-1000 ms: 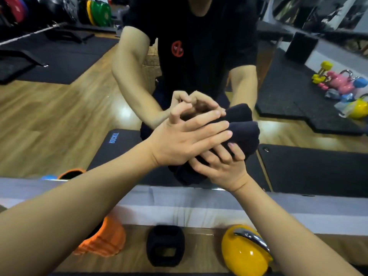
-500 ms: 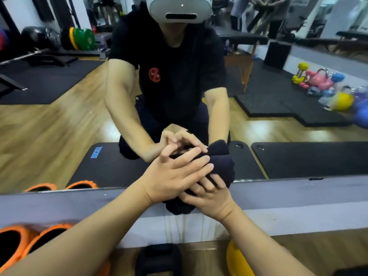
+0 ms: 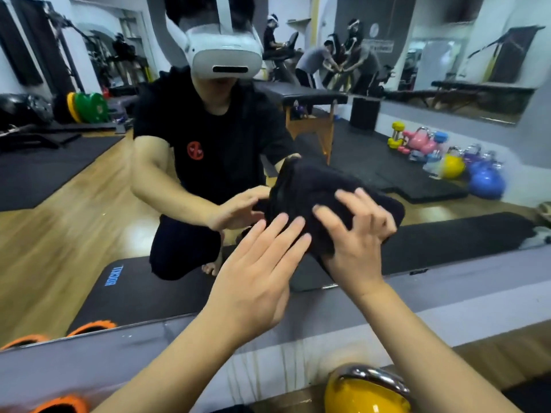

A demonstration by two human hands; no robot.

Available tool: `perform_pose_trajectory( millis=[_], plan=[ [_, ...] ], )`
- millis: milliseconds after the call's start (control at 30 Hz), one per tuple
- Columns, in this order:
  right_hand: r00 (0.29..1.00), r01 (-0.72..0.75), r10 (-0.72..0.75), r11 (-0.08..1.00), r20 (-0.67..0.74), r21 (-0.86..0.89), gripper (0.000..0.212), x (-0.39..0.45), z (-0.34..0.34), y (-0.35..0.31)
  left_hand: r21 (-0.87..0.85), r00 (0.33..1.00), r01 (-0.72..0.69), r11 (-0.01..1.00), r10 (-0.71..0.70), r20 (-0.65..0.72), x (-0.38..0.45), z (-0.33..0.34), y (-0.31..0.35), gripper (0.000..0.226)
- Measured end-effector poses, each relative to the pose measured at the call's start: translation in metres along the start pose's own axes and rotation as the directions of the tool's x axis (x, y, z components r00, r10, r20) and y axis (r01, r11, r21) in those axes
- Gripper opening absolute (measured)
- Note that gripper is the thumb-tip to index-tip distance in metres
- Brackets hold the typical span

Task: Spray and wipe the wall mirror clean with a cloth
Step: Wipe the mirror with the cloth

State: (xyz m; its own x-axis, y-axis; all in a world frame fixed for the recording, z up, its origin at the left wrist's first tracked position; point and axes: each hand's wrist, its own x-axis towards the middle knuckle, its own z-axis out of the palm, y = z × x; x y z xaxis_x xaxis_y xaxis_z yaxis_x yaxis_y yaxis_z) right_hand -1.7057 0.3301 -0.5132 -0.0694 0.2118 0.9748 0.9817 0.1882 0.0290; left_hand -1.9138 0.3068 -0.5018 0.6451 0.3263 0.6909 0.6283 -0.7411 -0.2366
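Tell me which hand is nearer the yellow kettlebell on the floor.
Right. The right hand grips the cloth above the yellow kettlebell; the left hand is further left.

A gym, seen in a wall mirror [image 3: 89,204]: colored kettlebells [image 3: 453,165] and dumbbells [image 3: 398,135] along the wall, weight plates [image 3: 89,107] on a rack, black floor mats [image 3: 372,162] over wood flooring, a padded bench [image 3: 307,95] behind.

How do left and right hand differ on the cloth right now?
Left hand is flat, fingers straight, only fingertips at the black cloth's edge; right hand curls its fingers into the cloth, bunching it. Left sits lower and nearer the camera. Both reach toward the mirror.
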Motion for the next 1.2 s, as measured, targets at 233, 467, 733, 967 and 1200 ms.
perform_pose_trajectory(
  millis=[233, 467, 733, 967, 1200],
  plan=[
    [0.945, -0.303, 0.309, 0.951, -0.109, 0.067, 0.058, 0.059, 0.002, -0.022, -0.182, 0.959, 0.090, 0.979, -0.134, -0.251, 0.053, -0.036, 0.009, 0.041],
    [0.961, 0.219, -0.198, 0.971, 0.191, -0.095, 0.048, -0.097, 0.011, 0.010, 0.056, 0.988, -0.057, 0.997, 0.065, -0.142, 0.041, -0.036, -0.007, 0.040],
    [0.968, -0.246, 0.246, 0.969, 0.052, -0.008, 0.064, 0.035, -0.030, 0.068, 0.366, 0.979, -0.162, 0.917, 0.196, -0.057, 0.120, -0.059, -0.015, 0.069],
    [0.792, -0.586, 0.595, 0.804, -0.137, 0.100, 0.074, 0.148, -0.032, 0.052, 0.471, 0.947, -0.166, 0.866, 0.274, -0.169, 0.239, -0.096, -0.030, 0.064],
    [0.967, -0.211, 0.223, 0.972, 0.121, -0.101, 0.120, -0.070, 0.018, 0.027, 0.603, 0.896, -0.348, 0.718, 0.445, -0.013, 0.251, -0.087, -0.070, 0.060]
  ],
)
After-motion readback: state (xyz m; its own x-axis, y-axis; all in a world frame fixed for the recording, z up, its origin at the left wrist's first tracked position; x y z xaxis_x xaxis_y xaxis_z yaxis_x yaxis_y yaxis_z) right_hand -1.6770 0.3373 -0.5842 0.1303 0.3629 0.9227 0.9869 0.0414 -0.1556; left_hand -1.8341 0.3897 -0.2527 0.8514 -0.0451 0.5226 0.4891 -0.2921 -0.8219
